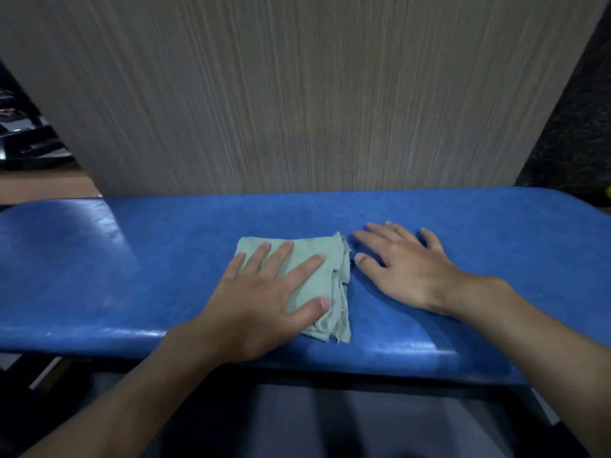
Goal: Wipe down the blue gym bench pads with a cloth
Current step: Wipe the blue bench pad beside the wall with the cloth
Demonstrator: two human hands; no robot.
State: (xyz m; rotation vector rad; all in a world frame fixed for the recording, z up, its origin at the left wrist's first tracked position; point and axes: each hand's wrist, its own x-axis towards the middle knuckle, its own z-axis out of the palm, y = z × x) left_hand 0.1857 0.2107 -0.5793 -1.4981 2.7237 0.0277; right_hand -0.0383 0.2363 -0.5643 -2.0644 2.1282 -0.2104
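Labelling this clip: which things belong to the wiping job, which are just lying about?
Job: folded pale green cloth; left hand pressing it; blue vinyl bench pad; right hand resting there.
Lying about: grey streaked wall panel; dark equipment far left.

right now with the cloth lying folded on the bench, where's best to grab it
Probably the cloth by its loose layered right edge, pinched from the right with the right hand. It lies flat on the bench pad, the left hand presses its left part, leaving those layers exposed.
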